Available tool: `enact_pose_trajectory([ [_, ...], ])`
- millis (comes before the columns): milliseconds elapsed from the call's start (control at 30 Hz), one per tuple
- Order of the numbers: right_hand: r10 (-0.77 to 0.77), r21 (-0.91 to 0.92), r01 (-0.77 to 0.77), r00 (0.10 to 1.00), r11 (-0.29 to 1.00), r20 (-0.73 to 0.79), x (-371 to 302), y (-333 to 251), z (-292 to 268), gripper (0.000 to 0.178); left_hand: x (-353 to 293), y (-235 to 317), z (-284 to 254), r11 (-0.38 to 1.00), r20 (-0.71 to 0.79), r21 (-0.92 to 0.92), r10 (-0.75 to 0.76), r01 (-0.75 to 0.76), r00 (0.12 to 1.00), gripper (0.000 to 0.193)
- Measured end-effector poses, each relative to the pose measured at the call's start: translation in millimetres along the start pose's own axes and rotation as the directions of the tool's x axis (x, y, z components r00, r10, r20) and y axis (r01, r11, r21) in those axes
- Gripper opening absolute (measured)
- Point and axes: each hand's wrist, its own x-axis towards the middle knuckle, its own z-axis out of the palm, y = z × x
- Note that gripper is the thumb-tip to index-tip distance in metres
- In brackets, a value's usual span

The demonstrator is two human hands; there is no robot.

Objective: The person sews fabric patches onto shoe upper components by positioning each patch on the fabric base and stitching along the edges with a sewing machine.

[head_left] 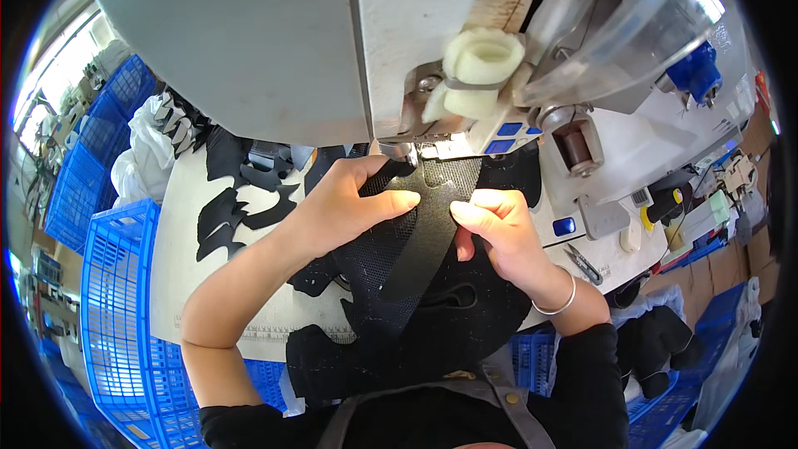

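A black mesh fabric piece (384, 254), which looks like a shoe upper, lies under the sewing machine's presser foot (402, 153) and hangs over the table's near edge. A smooth black strip (422, 254) runs along it. My left hand (353, 199) rests on the fabric left of the foot, its thumb stretched out and its fingers reaching toward the needle area; the fingertips are partly hidden. On the right, my right hand (503, 229) pinches the black material between thumb and forefinger, its other fingers curled.
The sewing machine head (249, 41) fills the top. Cut black pieces (220, 220) lie on the white table (187, 283) at left. Thread snips (584, 266) and a brown thread bobbin (575, 148) are at right. A blue crate (116, 308) stands at left.
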Motion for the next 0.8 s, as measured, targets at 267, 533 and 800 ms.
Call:
enact_pose_trajectory([
  [267, -0.016, -0.211, 0.009, 0.999, 0.977, -0.035, 15.3, -20.8, -3.8, 0.031, 7.2, 14.8, -0.9, 0.914, -0.032, -0.214, -0.359, 0.345, 0.933, 0.024],
  [533, -0.012, -0.280, 0.007, 1.000, 0.960, -0.015, 17.3, -26.4, 3.4, 0.031, 10.2, 17.7, -21.1, 0.979, -0.038, 0.180, -0.095, 0.101, 0.995, 0.029],
  [800, -0.025, -0.204, 0.021, 1.000, 0.979, -0.019, 17.6, -18.5, 7.4, 0.027, -39.7, 15.8, -1.2, 0.555, -0.052, 0.720, 0.642, -0.416, 0.765, 0.018],
])
